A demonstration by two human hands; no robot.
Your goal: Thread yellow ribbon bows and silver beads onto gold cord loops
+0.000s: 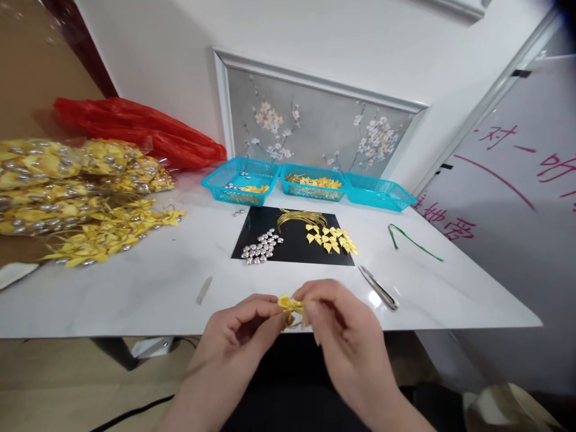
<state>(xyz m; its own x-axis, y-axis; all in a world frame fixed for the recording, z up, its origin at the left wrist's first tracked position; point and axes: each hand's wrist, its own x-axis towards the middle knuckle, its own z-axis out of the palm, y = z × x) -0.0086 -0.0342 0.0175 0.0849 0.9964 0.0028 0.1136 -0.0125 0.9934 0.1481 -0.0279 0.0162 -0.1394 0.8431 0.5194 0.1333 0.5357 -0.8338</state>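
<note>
Between both hands, at the table's front edge, is a small yellow ribbon bow (290,303). My left hand (245,327) pinches its left side with thumb and fingertips. My right hand (339,321) is closed on its right side, the fingertips partly hiding it. A thin cord seems to hang just below the bow. Beyond the hands lies a black mat (292,255) with silver beads (262,246) at its left, gold cords (301,219) at the back and yellow folded ribbon pieces (333,238) at the right.
Metal tweezers (378,289) lie right of my hands, a small clear strip (204,290) left. A green cord (416,243) is farther right. Three blue baskets (380,192) line the wall. Bagged yellow bows (40,186), loose bows (112,231) and a red bag (139,129) fill the left.
</note>
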